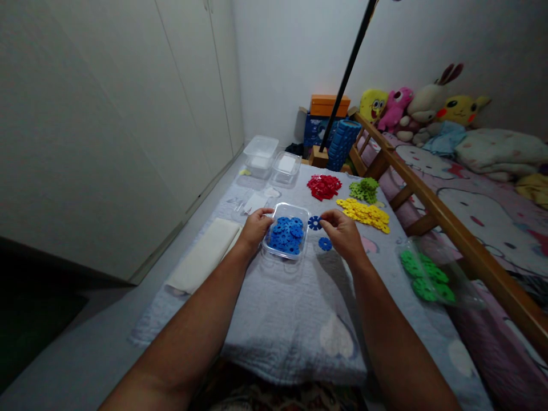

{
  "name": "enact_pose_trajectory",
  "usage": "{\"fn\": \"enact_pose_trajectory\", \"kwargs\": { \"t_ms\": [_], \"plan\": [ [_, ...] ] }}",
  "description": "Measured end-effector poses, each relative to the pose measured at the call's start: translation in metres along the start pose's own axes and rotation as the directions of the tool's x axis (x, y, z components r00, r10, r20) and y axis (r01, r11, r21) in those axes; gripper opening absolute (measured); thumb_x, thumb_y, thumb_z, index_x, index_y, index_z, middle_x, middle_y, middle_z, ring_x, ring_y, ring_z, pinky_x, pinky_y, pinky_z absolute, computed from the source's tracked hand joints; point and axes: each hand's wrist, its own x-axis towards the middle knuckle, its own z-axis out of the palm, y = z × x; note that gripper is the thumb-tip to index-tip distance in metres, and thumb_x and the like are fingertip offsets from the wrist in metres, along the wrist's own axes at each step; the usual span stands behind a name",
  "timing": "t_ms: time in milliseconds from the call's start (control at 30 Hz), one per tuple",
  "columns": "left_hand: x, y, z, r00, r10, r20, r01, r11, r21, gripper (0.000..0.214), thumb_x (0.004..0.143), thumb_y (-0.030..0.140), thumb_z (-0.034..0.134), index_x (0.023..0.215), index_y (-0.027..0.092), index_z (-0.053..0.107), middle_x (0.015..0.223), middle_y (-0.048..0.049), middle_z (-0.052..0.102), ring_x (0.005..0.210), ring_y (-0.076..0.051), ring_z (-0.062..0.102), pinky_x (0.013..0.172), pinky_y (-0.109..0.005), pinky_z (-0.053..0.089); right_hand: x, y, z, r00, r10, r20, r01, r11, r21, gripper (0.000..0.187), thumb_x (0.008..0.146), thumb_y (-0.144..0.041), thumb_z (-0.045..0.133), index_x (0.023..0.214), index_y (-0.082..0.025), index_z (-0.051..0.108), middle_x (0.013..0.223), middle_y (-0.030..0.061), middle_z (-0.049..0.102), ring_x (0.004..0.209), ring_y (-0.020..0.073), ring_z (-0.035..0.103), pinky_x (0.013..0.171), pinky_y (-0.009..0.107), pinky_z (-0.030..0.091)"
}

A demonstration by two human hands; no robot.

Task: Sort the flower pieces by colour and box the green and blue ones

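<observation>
My left hand (256, 227) grips the left rim of a clear plastic container (305, 212), thumb and fingers pressed on its wall. Inside it lies a heap of blue snowflake discs (286, 234), notched and round. Just right of the container, my right hand (340, 228) pinches one blue snowflake disc (314, 222) between thumb and fingers. Another blue disc (325, 244) rests on the cloth below that hand. Beyond the right hand, yellow discs (366, 214) lie in a spread pile, with red discs (324, 186) and light green discs (363, 190) behind.
Two clear containers (261, 147) stand at the table's far left. A folded cream cloth (205, 254) lies left of my forearm. Green discs in a clear bag (428, 274) sit at the right edge, beside the wooden bed rail (411, 177). A black pole (349, 74) rises behind the table.
</observation>
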Motion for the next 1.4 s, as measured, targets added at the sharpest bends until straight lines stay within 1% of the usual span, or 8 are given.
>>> {"fn": "enact_pose_trajectory", "kwargs": {
  "t_ms": [167, 367, 600, 733, 867, 1067, 1200, 1400],
  "plan": [
    [0.000, -0.001, 0.000, 1.000, -0.009, 0.002, 0.009, 1.000, -0.010, 0.044, 0.057, 0.026, 0.068, 0.099, 0.014, 0.066, 0.053, 0.0093, 0.048, 0.048, -0.010, 0.040, 0.048, -0.024, 0.026, 0.012, -0.030, 0.024, 0.993, -0.057, 0.101, 0.076, 0.977, -0.199, 0.005, 0.086, -0.023, 0.061, 0.086, -0.022, 0.067, 0.083, 0.0021, 0.072, 0.079, 0.0188, 0.063, 0.078, 0.032, 0.046],
    [0.002, -0.002, -0.001, 1.000, -0.001, 0.007, 0.001, 1.000, -0.016, 0.044, 0.057, 0.025, 0.068, 0.100, 0.015, 0.066, 0.055, 0.0088, 0.051, 0.048, -0.010, 0.041, 0.049, -0.023, 0.027, 0.023, -0.042, 0.051, 0.975, -0.051, 0.216, 0.156, 0.850, -0.503, 0.012, 0.090, -0.018, 0.063, 0.094, -0.024, 0.073, 0.094, 0.0048, 0.077, 0.096, 0.0247, 0.063, 0.090, 0.038, 0.040],
    [0.003, -0.003, -0.002, 1.000, 0.001, 0.005, -0.001, 1.000, -0.018, 0.043, 0.057, 0.025, 0.069, 0.099, 0.015, 0.067, 0.054, 0.0086, 0.050, 0.048, -0.010, 0.041, 0.049, -0.023, 0.027, 0.026, -0.041, 0.066, 0.974, -0.004, 0.226, 0.139, 0.799, -0.585, 0.016, 0.093, -0.020, 0.061, 0.102, -0.023, 0.074, 0.100, 0.0076, 0.078, 0.104, 0.0283, 0.061, 0.093, 0.042, 0.037],
    [0.003, -0.004, -0.002, 1.000, -0.002, 0.004, 0.002, 1.000, -0.019, 0.042, 0.058, 0.024, 0.070, 0.099, 0.015, 0.067, 0.054, 0.0086, 0.049, 0.047, -0.010, 0.041, 0.048, -0.023, 0.026, 0.024, -0.034, 0.054, 0.984, -0.041, 0.174, 0.133, 0.816, -0.562, 0.017, 0.091, -0.019, 0.063, 0.103, -0.024, 0.074, 0.106, 0.0080, 0.078, 0.106, 0.0291, 0.060, 0.095, 0.043, 0.039],
    [0.003, -0.004, -0.002, 1.000, -0.001, -0.001, 0.001, 1.000, -0.017, 0.041, 0.058, 0.024, 0.070, 0.098, 0.015, 0.067, 0.054, 0.0085, 0.050, 0.047, -0.010, 0.042, 0.048, -0.022, 0.027, 0.023, -0.014, 0.022, 0.985, -0.083, 0.148, 0.148, 0.850, -0.506, 0.015, 0.091, -0.021, 0.064, 0.103, -0.022, 0.074, 0.110, 0.0093, 0.077, 0.105, 0.0276, 0.063, 0.095, 0.041, 0.044],
    [0.003, -0.004, -0.001, 1.000, 0.007, 0.008, -0.007, 1.000, -0.010, 0.043, 0.058, 0.026, 0.069, 0.099, 0.015, 0.067, 0.055, 0.0076, 0.052, 0.048, -0.010, 0.042, 0.048, -0.023, 0.029, 0.005, 0.027, -0.019, 0.981, 0.090, 0.172, 0.019, 0.838, -0.545, 0.018, 0.088, -0.019, 0.066, 0.103, -0.017, 0.075, 0.103, 0.0102, 0.075, 0.090, 0.0214, 0.067, 0.083, 0.032, 0.049],
    [0.002, -0.002, -0.001, 1.000, 0.009, 0.005, -0.009, 1.000, 0.009, 0.042, 0.057, 0.026, 0.068, 0.098, 0.015, 0.068, 0.055, 0.0076, 0.051, 0.049, -0.010, 0.043, 0.048, -0.023, 0.028, -0.010, 0.045, -0.020, 0.972, 0.124, 0.198, 0.014, 0.815, -0.580, 0.019, 0.087, -0.022, 0.070, 0.103, -0.016, 0.075, 0.102, 0.0100, 0.074, 0.093, 0.0215, 0.067, 0.084, 0.031, 0.049],
    [0.001, -0.002, -0.001, 1.000, 0.003, 0.005, -0.003, 1.000, 0.010, 0.043, 0.057, 0.026, 0.067, 0.099, 0.015, 0.067, 0.053, 0.0085, 0.048, 0.048, -0.010, 0.040, 0.048, -0.023, 0.027, -0.017, 0.053, -0.012, 0.972, 0.098, 0.216, 0.044, 0.820, -0.570, 0.011, 0.082, -0.023, 0.072, 0.092, -0.019, 0.073, 0.096, 0.0064, 0.069, 0.091, 0.0197, 0.063, 0.083, 0.029, 0.047]
  ]
}}
